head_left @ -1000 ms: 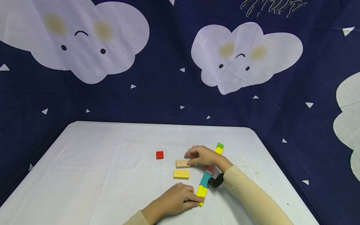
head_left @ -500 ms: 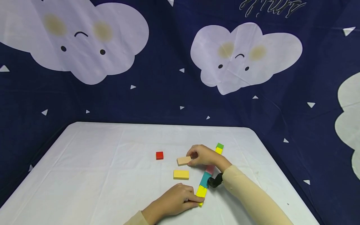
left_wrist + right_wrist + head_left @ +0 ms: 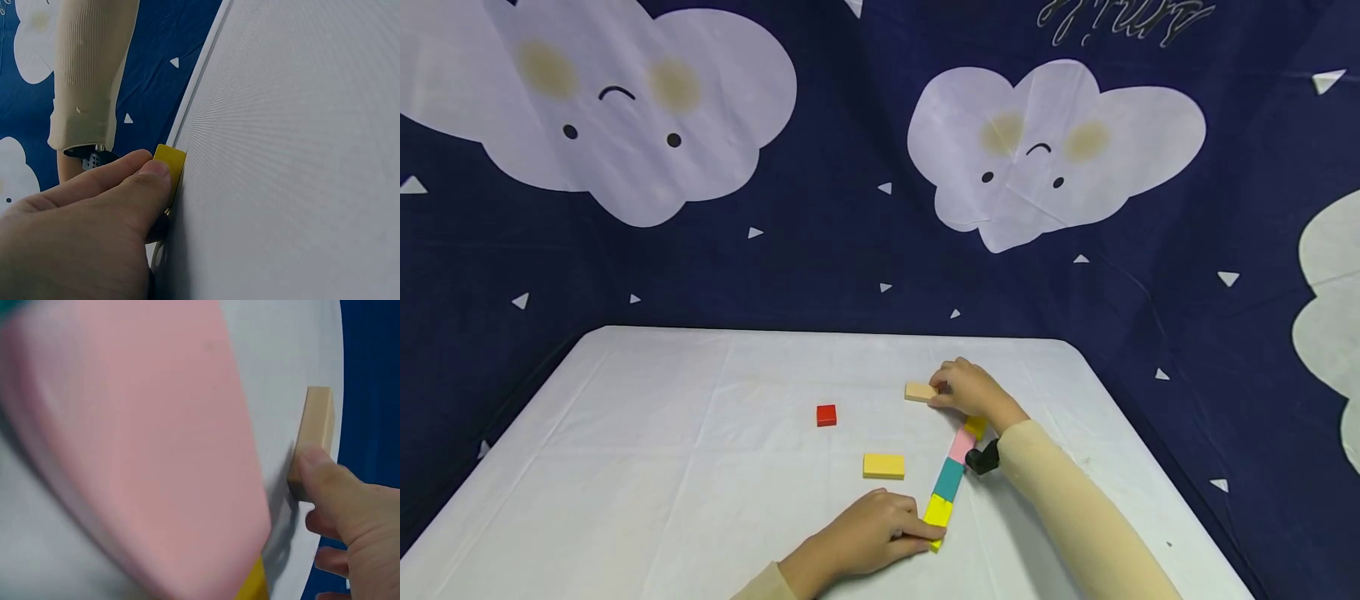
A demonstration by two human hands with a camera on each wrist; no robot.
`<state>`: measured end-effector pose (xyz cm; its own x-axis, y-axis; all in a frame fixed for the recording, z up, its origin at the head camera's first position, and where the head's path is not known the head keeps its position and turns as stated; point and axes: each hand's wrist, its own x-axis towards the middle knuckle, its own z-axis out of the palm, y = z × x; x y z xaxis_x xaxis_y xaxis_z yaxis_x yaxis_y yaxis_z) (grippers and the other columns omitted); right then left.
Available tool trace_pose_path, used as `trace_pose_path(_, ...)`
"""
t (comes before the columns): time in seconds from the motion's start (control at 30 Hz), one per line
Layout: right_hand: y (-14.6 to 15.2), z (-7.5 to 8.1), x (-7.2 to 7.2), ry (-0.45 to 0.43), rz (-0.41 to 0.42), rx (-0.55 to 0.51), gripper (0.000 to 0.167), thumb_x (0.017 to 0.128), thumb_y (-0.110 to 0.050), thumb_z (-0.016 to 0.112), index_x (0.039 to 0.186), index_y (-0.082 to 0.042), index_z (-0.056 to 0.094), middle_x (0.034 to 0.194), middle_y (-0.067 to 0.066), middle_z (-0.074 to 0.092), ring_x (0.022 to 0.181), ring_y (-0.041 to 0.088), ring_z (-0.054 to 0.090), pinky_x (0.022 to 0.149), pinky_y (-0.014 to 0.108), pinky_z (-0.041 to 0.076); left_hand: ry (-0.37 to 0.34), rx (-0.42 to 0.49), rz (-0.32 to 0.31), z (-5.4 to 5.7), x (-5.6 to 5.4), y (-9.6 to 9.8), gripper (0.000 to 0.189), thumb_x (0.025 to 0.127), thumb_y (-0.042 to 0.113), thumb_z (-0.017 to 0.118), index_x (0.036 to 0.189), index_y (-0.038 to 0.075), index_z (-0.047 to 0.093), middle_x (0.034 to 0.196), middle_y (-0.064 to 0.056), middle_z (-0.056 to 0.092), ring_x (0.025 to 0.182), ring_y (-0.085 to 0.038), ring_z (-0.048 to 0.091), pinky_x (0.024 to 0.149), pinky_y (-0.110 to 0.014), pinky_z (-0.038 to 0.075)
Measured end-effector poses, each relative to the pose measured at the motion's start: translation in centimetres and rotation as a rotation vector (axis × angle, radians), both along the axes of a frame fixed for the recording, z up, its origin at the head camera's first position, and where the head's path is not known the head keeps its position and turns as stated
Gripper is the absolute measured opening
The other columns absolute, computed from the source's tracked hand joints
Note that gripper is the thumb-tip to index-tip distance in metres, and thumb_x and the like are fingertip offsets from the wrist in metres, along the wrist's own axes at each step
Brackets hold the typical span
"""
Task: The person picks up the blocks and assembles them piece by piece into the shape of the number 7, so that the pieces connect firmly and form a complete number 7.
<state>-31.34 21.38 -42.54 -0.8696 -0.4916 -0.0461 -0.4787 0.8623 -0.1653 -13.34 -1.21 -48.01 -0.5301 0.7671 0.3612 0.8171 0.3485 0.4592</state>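
A slanting row of blocks crosses the right part of the table, with a yellow block [image 3: 937, 510] nearest the person, then a teal block [image 3: 949, 480], a pink block [image 3: 962, 446] and an orange-yellow block [image 3: 975, 427]. My left hand [image 3: 876, 532] pinches the near yellow end of the row between thumb and fingers; the left wrist view shows a yellow block [image 3: 170, 159] at the fingertips. Beyond the row's middle, my right hand [image 3: 976, 392] holds a plain wooden block [image 3: 919, 392] by one end. In the right wrist view the thumb lies against the wooden block [image 3: 314, 428]. The row's far end is hidden behind the right hand.
A small red block [image 3: 826, 415] and a loose yellow block [image 3: 883, 466] lie left of the row on the white table [image 3: 625, 467]. A dark blue cloth [image 3: 835, 250] with clouds hangs behind the table's far edge.
My right hand took hold of the wooden block and carried it away from the person and to the right, from beside the loose yellow block. My left hand has stayed put.
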Motion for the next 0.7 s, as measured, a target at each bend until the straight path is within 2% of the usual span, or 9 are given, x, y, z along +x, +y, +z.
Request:
trace_pose_path(0.13, 1.0, 0.1, -0.6, 0.014, -0.06, 0.02, 0.028, 0.087, -0.033, 0.076, 0.108, -0.015, 0.074, 0.103, 0.0, 0.064, 0.098, 0.022, 0.052, 0.095, 0.045, 0.044, 0.004, -0.002, 0.003, 0.1, 0.0, 0.0, 0.025, 0.096, 0.032, 0.064, 0.12, 0.033, 0.072, 0.074, 0.018, 0.059, 0.062, 0.011, 0.037, 0.061, -0.007, 0.03)
trace_pose_path(0.33, 2.5, 0.1, -1.2, -0.111, -0.157, -0.089, 0.036, 0.09, -0.024, 0.073, 0.122, -0.007, 0.069, 0.108, 0.006, 0.065, 0.098, 0.022, 0.055, 0.098, 0.044, 0.046, -0.012, -0.003, 0.001, 0.1, -0.1, 0.1, 0.025, 0.096, 0.032, 0.065, 0.12, 0.032, 0.072, 0.072, 0.018, 0.057, 0.06, 0.011, 0.036, 0.058, -0.007, 0.029)
trace_pose_path(0.53, 3.5, -0.3, -1.6, -0.157, -0.217, -0.167, 0.036, 0.09, -0.022, 0.074, 0.121, -0.006, 0.069, 0.111, 0.008, 0.065, 0.1, 0.023, 0.054, 0.099, 0.044, 0.045, -0.031, -0.009, 0.005, 0.1, -0.1, 0.1, 0.025, 0.096, 0.032, 0.065, 0.121, 0.033, 0.072, 0.074, 0.019, 0.059, 0.061, 0.011, 0.038, 0.059, -0.007, 0.031)
trace_pose_path(0.7, 3.9, -0.5, -1.7, -0.205, -0.279, -0.188, 0.036, 0.089, -0.024, 0.074, 0.121, -0.007, 0.069, 0.111, 0.008, 0.062, 0.099, 0.023, 0.053, 0.094, 0.042, 0.045, -0.047, -0.013, 0.003, 0.2, 0.0, 0.1, 0.026, 0.096, 0.031, 0.065, 0.121, 0.033, 0.072, 0.073, 0.018, 0.059, 0.061, 0.01, 0.038, 0.058, -0.008, 0.031)
